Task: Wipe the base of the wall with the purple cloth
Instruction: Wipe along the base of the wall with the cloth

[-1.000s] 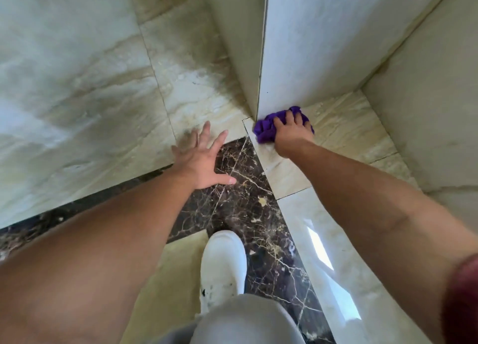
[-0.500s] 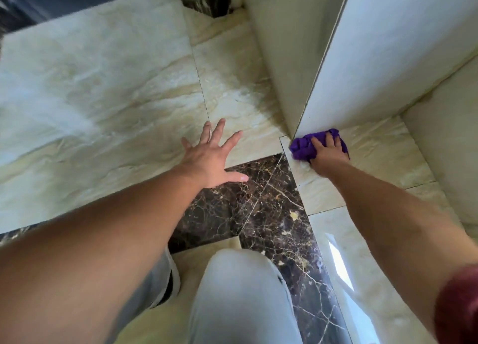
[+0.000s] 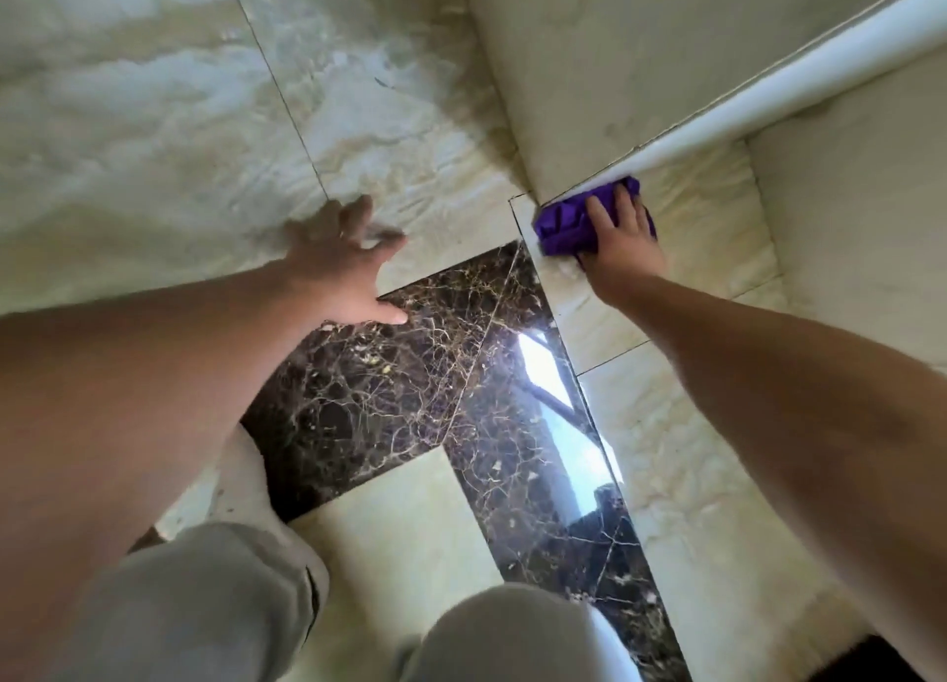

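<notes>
A crumpled purple cloth [image 3: 566, 228] lies on the floor, pressed against the foot of the white wall [image 3: 758, 102] at its outer corner. My right hand [image 3: 622, 235] rests flat on top of the cloth, fingers pointing at the wall, and covers its right part. My left hand [image 3: 341, 266] hovers over the floor to the left, fingers spread and blurred, with nothing in it.
The floor is cream marble tile [image 3: 153, 133] with a dark brown veined strip [image 3: 410, 374] running under my arms. A second wall [image 3: 861, 230] closes the nook on the right. My knees in grey trousers [image 3: 205, 604] fill the bottom of the view.
The view has shifted closer and to the left of the wall corner. My right hand stays on the cloth at the wall's foot. My left hand has lifted slightly and is moving.
</notes>
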`<state>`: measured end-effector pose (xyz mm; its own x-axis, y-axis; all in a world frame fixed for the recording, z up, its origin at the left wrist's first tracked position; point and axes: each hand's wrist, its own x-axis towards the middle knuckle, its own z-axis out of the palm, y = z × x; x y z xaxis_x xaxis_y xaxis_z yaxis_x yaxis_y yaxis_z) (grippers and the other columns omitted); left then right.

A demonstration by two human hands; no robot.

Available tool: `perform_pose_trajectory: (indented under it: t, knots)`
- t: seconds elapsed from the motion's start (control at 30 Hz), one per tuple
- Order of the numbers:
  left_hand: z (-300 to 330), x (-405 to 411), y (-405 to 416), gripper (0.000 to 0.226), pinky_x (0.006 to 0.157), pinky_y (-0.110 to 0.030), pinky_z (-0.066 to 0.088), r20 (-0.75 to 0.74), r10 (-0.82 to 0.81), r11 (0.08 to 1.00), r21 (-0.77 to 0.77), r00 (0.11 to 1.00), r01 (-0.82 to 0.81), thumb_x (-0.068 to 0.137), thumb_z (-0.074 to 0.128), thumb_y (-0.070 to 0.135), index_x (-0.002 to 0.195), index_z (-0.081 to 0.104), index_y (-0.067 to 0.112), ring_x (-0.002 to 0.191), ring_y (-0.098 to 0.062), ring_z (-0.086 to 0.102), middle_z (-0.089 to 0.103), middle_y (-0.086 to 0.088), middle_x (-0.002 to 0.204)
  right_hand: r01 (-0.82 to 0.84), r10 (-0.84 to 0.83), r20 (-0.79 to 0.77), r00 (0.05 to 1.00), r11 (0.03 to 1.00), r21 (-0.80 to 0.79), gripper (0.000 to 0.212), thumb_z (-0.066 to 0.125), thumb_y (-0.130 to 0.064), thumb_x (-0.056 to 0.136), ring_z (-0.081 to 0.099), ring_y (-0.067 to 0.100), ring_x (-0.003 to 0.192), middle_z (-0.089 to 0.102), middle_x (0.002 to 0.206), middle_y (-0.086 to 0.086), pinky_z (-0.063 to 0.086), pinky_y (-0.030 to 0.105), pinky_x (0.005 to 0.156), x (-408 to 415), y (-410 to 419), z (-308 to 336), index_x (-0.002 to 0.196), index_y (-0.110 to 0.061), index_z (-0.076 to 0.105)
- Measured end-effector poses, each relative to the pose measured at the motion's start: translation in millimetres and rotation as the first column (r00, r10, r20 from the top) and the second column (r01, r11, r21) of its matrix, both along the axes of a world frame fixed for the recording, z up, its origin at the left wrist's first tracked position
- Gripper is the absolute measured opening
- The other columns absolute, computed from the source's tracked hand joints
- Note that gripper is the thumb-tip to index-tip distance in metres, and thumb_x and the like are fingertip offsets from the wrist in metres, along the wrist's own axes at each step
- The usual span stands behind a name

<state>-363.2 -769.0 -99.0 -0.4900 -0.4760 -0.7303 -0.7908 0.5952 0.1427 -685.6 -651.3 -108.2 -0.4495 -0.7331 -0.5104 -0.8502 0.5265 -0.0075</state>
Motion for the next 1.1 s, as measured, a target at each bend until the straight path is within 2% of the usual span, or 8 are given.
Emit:
perform_pose_trajectory:
  t: [0.17,0.3,0.43,0.57,0.63,0.8,0.93,1.1]
  knots:
    - [2,6,10,0.103,0.118,-0.069,-0.001,0.013,-0.008,0.999,-0.037,1.000,0.009,0.077,0.050,0.083,0.152,-0.013,0.051,0.150,-0.038,-0.023,-0.035,-0.004,0.160,0.042,-0.042,0.003,0.999,0.997,-0.069,0.070,0.058,-0.025,0.091,0.005,0.032,0.154,0.007,0.167,0.008,0.023,0.054,0.120,4,0,-1,0.152,-0.031,0.025]
    - [10,4,12,0.097,0.120,-0.057,-0.012,0.040,0.053,0.996,0.070,0.998,-0.056,0.085,0.051,0.073,0.152,-0.015,0.050,0.145,-0.036,-0.034,-0.043,-0.004,0.154,0.037,-0.035,0.019,0.999,0.991,-0.126,0.062,0.062,-0.025,0.085,0.023,0.038,0.147,0.030,0.159,0.014,0.039,0.054,0.108,12,-4,7,0.144,-0.025,0.044]
    - [11,1,9,0.091,0.119,-0.054,-0.013,0.046,0.016,0.999,0.044,0.999,-0.018,0.090,0.055,0.061,0.152,-0.012,0.051,0.148,-0.035,-0.028,-0.038,-0.003,0.157,0.033,-0.035,-0.005,0.999,0.973,-0.228,0.061,0.067,-0.025,0.078,0.038,0.040,0.132,0.046,0.147,0.012,0.045,0.052,0.100,61,-1,7,0.138,-0.026,0.055]
    - [5,2,-12,0.090,0.122,-0.063,0.000,0.056,-0.170,0.971,-0.160,0.984,0.177,0.087,0.058,0.061,0.152,-0.004,0.054,0.149,-0.041,-0.024,-0.031,-0.005,0.161,0.076,-0.072,0.023,0.997,0.949,-0.307,0.063,0.061,-0.013,0.079,0.029,0.044,0.142,0.037,0.155,0.018,0.032,0.056,0.113,103,3,-7,0.141,-0.022,0.053]
    - [3,5,-30,0.097,0.120,-0.066,0.002,0.058,-0.182,0.957,-0.217,0.982,0.191,0.083,0.059,0.069,0.152,-0.006,0.054,0.149,-0.043,-0.023,-0.030,-0.006,0.163,0.049,-0.052,0.000,0.999,0.943,-0.328,0.063,0.062,-0.012,0.079,0.030,0.044,0.142,0.038,0.155,0.019,0.034,0.057,0.112,102,5,-11,0.141,-0.021,0.053]
    - [-8,21,-56,0.131,0.116,-0.070,0.011,0.144,-0.063,0.967,-0.236,0.988,0.096,0.057,0.052,0.096,0.150,-0.025,0.045,0.151,-0.044,-0.018,-0.030,-0.008,0.163,-0.139,0.101,-0.113,0.988,0.905,-0.403,0.062,0.068,-0.014,0.082,0.040,0.044,0.140,0.042,0.154,0.019,0.045,0.055,0.105,108,17,-22,0.142,-0.020,0.053]
    - [-21,23,-50,0.136,0.120,-0.064,0.011,0.147,-0.068,0.974,-0.204,0.987,0.098,0.063,0.054,0.092,0.148,-0.035,0.034,0.149,-0.048,-0.020,-0.039,-0.016,0.157,-0.197,0.147,-0.142,0.979,0.861,-0.468,0.063,0.063,-0.004,0.082,0.035,0.047,0.142,0.039,0.154,0.025,0.037,0.058,0.112,120,16,-37,0.144,-0.012,0.051]
    - [-21,24,-53,0.135,0.120,-0.063,0.007,0.142,-0.112,0.966,-0.219,0.984,0.141,0.064,0.049,0.094,0.149,-0.035,0.031,0.149,-0.051,-0.017,-0.037,-0.020,0.158,-0.256,0.228,-0.115,0.967,0.858,-0.445,0.064,0.057,-0.007,0.081,0.034,0.043,0.144,0.035,0.156,0.025,0.034,0.053,0.116,130,-24,-34,0.145,-0.011,0.049]
